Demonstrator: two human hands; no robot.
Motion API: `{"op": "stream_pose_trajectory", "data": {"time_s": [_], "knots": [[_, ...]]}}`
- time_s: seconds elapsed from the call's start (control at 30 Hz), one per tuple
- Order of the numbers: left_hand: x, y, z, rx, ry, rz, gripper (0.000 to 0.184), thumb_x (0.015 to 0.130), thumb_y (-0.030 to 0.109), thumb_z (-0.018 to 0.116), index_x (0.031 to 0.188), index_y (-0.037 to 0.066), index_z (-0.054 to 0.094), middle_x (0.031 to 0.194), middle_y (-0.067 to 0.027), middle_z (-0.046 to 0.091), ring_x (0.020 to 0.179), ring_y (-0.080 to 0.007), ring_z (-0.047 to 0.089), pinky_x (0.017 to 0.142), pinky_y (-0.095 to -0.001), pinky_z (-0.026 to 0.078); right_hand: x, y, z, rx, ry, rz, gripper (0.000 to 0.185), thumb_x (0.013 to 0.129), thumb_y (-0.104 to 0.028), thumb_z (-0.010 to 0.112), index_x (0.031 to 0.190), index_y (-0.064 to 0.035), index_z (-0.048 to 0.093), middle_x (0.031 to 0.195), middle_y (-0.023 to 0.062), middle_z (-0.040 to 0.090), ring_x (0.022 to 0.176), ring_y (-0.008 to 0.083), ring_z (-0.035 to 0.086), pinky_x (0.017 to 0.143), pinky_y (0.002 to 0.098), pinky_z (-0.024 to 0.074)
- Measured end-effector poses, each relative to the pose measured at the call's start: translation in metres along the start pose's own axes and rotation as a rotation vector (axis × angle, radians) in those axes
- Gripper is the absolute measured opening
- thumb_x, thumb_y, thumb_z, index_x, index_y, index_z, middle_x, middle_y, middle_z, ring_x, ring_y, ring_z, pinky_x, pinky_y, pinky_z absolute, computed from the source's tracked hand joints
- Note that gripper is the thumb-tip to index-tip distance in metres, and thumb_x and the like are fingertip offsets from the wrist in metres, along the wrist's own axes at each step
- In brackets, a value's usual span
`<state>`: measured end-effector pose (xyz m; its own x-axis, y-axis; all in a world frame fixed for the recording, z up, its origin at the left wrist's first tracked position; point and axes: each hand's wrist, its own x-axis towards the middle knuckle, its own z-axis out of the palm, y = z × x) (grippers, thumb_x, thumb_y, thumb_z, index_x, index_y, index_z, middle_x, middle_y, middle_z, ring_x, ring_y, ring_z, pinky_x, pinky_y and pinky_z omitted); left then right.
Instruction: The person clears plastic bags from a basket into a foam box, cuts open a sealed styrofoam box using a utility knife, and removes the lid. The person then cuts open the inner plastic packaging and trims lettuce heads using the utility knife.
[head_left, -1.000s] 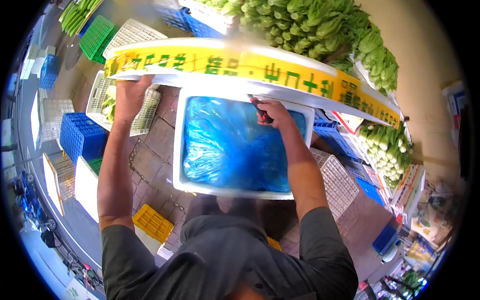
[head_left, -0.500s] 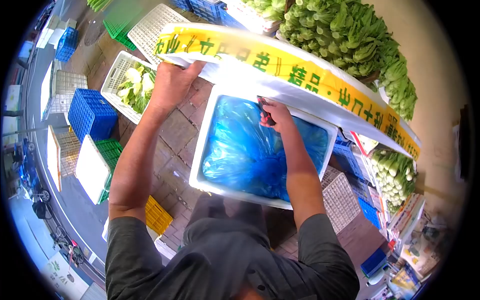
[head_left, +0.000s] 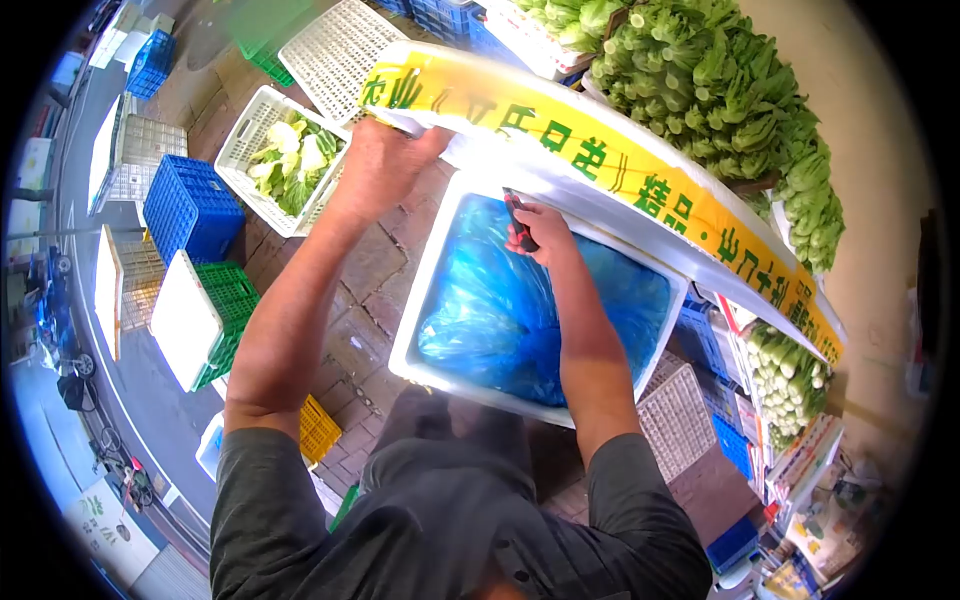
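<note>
A white foam box (head_left: 404, 345) stands in front of me, lined with a blue plastic bag (head_left: 480, 320) that is gathered near its middle. Its white lid, with a yellow printed band (head_left: 560, 135), is tilted up along the box's far side. My left hand (head_left: 388, 165) is closed on the lid's left end. In my right hand (head_left: 541, 232) is a small red and black tool (head_left: 521, 222), held over the bag near the far rim; its tip is close to the lid's underside.
A white crate (head_left: 237, 150) of leafy vegetables lies at the left, near a blue crate (head_left: 190, 210) and a green crate (head_left: 230, 300). Stacked greens (head_left: 700, 90) fill the upper right. White-stemmed vegetables (head_left: 785, 375) and a white crate (head_left: 678, 420) are at the right.
The box and lid have shifted right in view and appear turned clockwise. My left hand, still on the lid, has moved right and slightly up. My right hand still holds the tool.
</note>
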<state>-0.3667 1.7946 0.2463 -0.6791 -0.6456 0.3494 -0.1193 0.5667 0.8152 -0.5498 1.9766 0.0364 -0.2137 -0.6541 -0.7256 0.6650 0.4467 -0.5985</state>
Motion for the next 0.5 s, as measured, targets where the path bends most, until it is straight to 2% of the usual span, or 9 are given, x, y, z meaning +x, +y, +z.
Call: {"op": "stream_pose_trajectory", "data": {"time_s": [0.1, 0.2, 0.23, 0.3, 0.5], "knots": [[0.001, 0.003, -0.002, -0.014, 0.007, 0.024, 0.024, 0.089, 0.010, 0.066, 0.110, -0.002, 0.067, 0.098, -0.0159, 0.073, 0.087, -0.0263, 0.070, 0.077, -0.0369, 0.055, -0.007, 0.004, -0.002, 0.041, 0.031, 0.002, 0.022, 0.094, -0.012, 0.064, 0.113, -0.0007, 0.062, 0.076, 0.0102, 0.062, 0.057, 0.0210, 0.060, 0.062, 0.0468, 0.0591], [0.000, 0.002, -0.002, 0.013, 0.004, 0.018, 0.024, 0.090, 0.013, 0.066, 0.110, -0.001, 0.067, 0.096, -0.0166, 0.073, 0.085, -0.0269, 0.071, 0.076, -0.0374, 0.055, -0.011, 0.013, -0.008, 0.109, -0.049, -0.011, 0.024, 0.094, -0.011, 0.063, 0.116, -0.0007, 0.061, 0.077, 0.0111, 0.062, 0.055, 0.0214, 0.059, 0.064, 0.0482, 0.0591], [0.001, 0.000, -0.003, 0.015, -0.003, 0.015, 0.025, 0.090, 0.013, 0.066, 0.110, -0.001, 0.067, 0.096, -0.0167, 0.073, 0.084, -0.0270, 0.071, 0.076, -0.0375, 0.055, -0.014, 0.011, -0.006, 0.122, -0.032, 0.014, 0.029, 0.099, -0.010, 0.057, 0.125, 0.0020, 0.053, 0.081, 0.0147, 0.060, 0.057, 0.0233, 0.057, 0.060, 0.0445, 0.0542], [0.000, 0.000, -0.006, 0.061, -0.028, -0.041, 0.026, 0.090, 0.015, 0.066, 0.110, -0.001, 0.068, 0.094, -0.0170, 0.073, 0.082, -0.0270, 0.071, 0.075, -0.0380, 0.056, -0.012, 0.008, -0.006, 0.109, -0.024, 0.008, 0.028, 0.099, -0.011, 0.057, 0.124, 0.0015, 0.054, 0.081, 0.0140, 0.060, 0.058, 0.0229, 0.057, 0.061, 0.0448, 0.0546], [0.002, -0.005, -0.009, 0.047, -0.016, -0.039, 0.028, 0.090, 0.016, 0.067, 0.111, -0.003, 0.067, 0.094, -0.0170, 0.073, 0.082, -0.0264, 0.071, 0.075, -0.0369, 0.056, -0.019, 0.008, -0.003, 0.112, -0.022, 0.028, 0.026, 0.101, -0.013, 0.056, 0.123, -0.0001, 0.055, 0.081, 0.0118, 0.061, 0.059, 0.0209, 0.057, 0.065, 0.0445, 0.0552]]}}
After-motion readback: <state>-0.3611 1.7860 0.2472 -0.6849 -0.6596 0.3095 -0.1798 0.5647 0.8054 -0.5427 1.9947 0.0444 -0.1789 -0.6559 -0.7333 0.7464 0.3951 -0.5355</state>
